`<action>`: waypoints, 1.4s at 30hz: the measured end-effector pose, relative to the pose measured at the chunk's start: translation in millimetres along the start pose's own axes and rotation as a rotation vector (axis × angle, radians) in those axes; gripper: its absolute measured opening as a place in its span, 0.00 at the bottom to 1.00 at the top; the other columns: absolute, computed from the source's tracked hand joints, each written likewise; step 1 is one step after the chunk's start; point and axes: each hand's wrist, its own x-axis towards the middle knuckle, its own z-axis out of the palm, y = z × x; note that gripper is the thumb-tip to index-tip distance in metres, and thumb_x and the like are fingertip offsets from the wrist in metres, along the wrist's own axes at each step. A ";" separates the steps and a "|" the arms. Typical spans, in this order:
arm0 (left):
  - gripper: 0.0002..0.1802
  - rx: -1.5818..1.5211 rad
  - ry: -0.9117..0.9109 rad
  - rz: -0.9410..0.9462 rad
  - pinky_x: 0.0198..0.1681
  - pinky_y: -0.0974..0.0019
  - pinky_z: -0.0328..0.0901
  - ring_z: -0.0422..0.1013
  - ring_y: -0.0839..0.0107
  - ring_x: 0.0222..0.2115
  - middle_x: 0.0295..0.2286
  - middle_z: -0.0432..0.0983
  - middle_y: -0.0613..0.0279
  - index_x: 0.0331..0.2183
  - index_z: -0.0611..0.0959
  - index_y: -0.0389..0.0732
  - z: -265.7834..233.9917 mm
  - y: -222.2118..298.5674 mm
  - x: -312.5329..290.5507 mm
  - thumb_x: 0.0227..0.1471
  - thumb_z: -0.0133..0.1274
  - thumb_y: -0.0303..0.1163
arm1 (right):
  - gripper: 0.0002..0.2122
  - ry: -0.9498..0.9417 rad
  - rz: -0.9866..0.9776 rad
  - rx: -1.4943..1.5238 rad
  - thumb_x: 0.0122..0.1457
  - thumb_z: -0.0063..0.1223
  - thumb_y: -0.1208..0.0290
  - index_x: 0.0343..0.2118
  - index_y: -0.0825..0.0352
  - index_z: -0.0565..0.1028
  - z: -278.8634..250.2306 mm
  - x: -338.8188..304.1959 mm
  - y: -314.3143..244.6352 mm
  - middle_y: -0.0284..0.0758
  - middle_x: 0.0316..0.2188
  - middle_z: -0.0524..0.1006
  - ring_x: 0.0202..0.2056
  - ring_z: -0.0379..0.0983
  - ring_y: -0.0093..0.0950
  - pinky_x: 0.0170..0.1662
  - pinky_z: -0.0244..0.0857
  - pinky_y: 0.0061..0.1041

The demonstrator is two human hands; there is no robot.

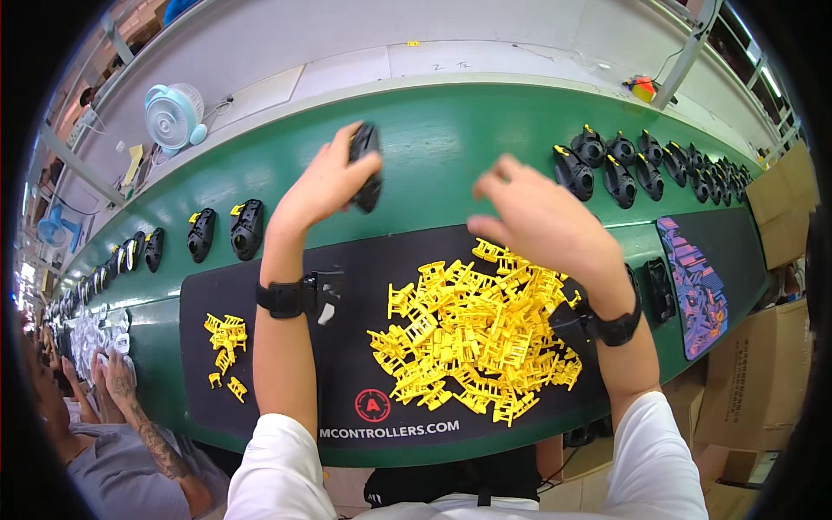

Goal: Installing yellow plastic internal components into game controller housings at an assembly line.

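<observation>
My left hand [327,180] is closed around a black plastic shell [367,167], held up on edge above the green table. Over the far edge of a yellow heap, my right hand [537,208] is slightly blurred, with its thumb and fingers apart and nothing visible between them. The heap consists of small yellow plastic clips [472,334] lying loose on a black mat [347,381]. Similar black shells with yellow pieces stand beyond my right hand, the closest being one shell [574,173]. To the left of my left hand rests another black shell [247,230] with a yellow piece on top.
A smaller group of yellow clips [227,338] lies at the mat's left. Rows of shells run along the green table [433,130] on both sides. A patterned mat [693,286] and cardboard boxes [754,381] are at right. A fan [173,117] stands behind; a co-worker's tattooed arm [156,438] is at left.
</observation>
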 end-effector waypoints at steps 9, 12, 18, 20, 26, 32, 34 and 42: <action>0.54 0.519 -0.119 -0.354 0.40 0.54 0.75 0.78 0.48 0.38 0.57 0.59 0.34 0.66 0.59 0.41 -6.8 -39.0 1.1 0.46 0.61 0.57 | 0.13 -0.259 0.075 0.142 0.51 0.66 0.70 0.38 0.70 0.77 14.2 6.0 9.6 0.44 0.32 0.80 0.38 0.78 0.42 0.41 0.72 0.38; 0.49 0.543 0.137 -0.225 0.49 0.52 0.71 0.75 0.45 0.45 0.59 0.57 0.35 0.66 0.59 0.41 -23.7 -48.0 -3.4 0.52 0.56 0.57 | 0.12 -0.108 0.176 0.253 0.52 0.64 0.70 0.35 0.74 0.79 -22.6 4.8 35.8 0.45 0.30 0.82 0.33 0.80 0.42 0.39 0.73 0.34; 0.39 0.450 0.134 -0.031 0.56 0.53 0.63 0.69 0.47 0.50 0.54 0.64 0.41 0.63 0.64 0.42 -14.3 -8.2 -12.1 0.58 0.52 0.52 | 0.13 -0.238 0.526 0.008 0.51 0.66 0.68 0.36 0.72 0.81 -19.2 -23.1 141.4 0.43 0.33 0.83 0.36 0.80 0.35 0.42 0.71 0.33; 0.36 0.432 0.113 0.007 0.55 0.54 0.65 0.69 0.48 0.51 0.52 0.65 0.42 0.61 0.68 0.41 -11.5 -6.3 -11.6 0.59 0.53 0.50 | 0.13 -0.303 0.590 0.056 0.51 0.66 0.68 0.36 0.71 0.81 -10.0 -22.4 156.1 0.43 0.33 0.83 0.37 0.79 0.35 0.43 0.71 0.34; 0.28 0.331 0.189 0.170 0.46 0.58 0.66 0.69 0.57 0.41 0.39 0.70 0.51 0.54 0.75 0.40 -1.0 4.1 -16.0 0.58 0.54 0.47 | 0.14 -0.220 0.565 0.058 0.50 0.67 0.67 0.37 0.70 0.82 0.1 -13.6 153.8 0.43 0.34 0.82 0.38 0.79 0.37 0.43 0.71 0.34; 0.21 0.265 0.195 0.253 0.37 0.66 0.65 0.67 0.69 0.29 0.30 0.68 0.59 0.49 0.80 0.38 7.7 11.5 -9.4 0.58 0.55 0.40 | 0.14 -0.045 0.289 0.016 0.51 0.66 0.67 0.37 0.70 0.81 8.8 -13.8 152.0 0.43 0.35 0.82 0.38 0.78 0.38 0.45 0.70 0.34; 0.20 0.231 0.187 0.275 0.35 0.68 0.64 0.66 0.72 0.26 0.30 0.68 0.60 0.48 0.80 0.38 9.2 10.6 -8.1 0.58 0.55 0.39 | 0.13 -0.202 0.526 0.117 0.52 0.65 0.67 0.38 0.70 0.81 4.6 -5.3 146.6 0.42 0.35 0.82 0.38 0.79 0.38 0.44 0.70 0.33; 0.18 0.081 0.116 0.236 0.32 0.72 0.64 0.66 0.80 0.26 0.31 0.72 0.63 0.47 0.80 0.36 21.5 20.7 -6.0 0.57 0.57 0.35 | 0.14 -0.274 0.359 0.171 0.56 0.62 0.68 0.42 0.72 0.80 3.7 -4.3 143.3 0.40 0.35 0.82 0.37 0.79 0.33 0.45 0.72 0.30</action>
